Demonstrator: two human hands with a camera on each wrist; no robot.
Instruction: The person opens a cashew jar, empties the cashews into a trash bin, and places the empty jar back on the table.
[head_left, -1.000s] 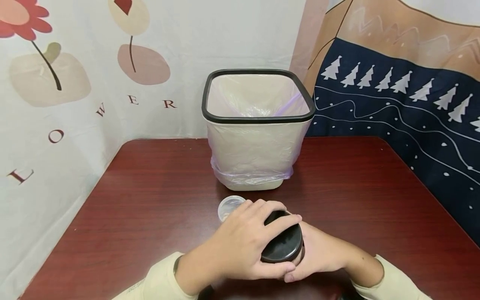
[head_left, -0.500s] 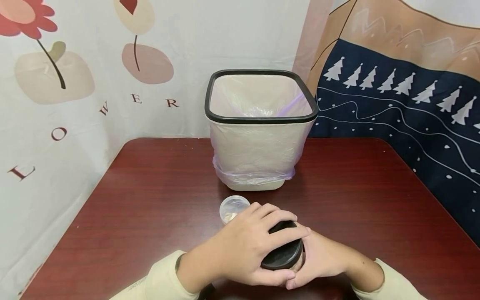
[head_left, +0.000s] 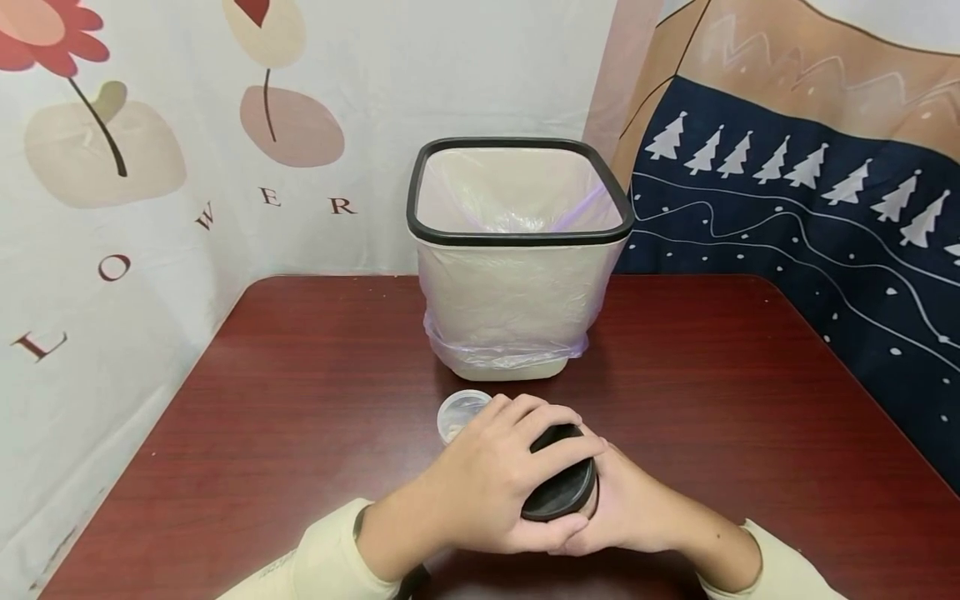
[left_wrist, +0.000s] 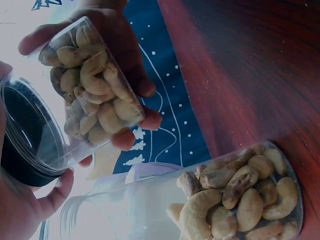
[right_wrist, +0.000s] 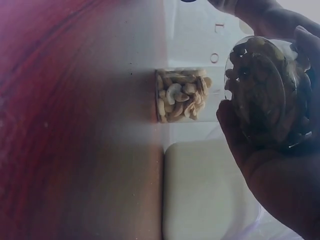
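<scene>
My left hand [head_left: 487,487] grips the black lid [head_left: 562,483] of a clear plastic jar [left_wrist: 90,85] from above, fingers spread around its rim. Wrapped around the body of that jar is my right hand [head_left: 637,504], which holds it off the table, tilted. Cashews [left_wrist: 100,80] fill much of this jar in the left wrist view. A second clear jar [right_wrist: 202,107] stands upright on the table just beyond my left hand, its top uncovered and cashews in its lower part. In the head view my left hand partly hides this second jar.
A cream trash bin [head_left: 517,300] with a black rim and a thin purplish liner stands behind the jars on the dark red table [head_left: 315,358]. Printed cloth [head_left: 300,225] hangs along the back and sides.
Both hands, with the lidded jar between them, dipped slightly toward me and came back up. The standing jar and the bin stay in place.
</scene>
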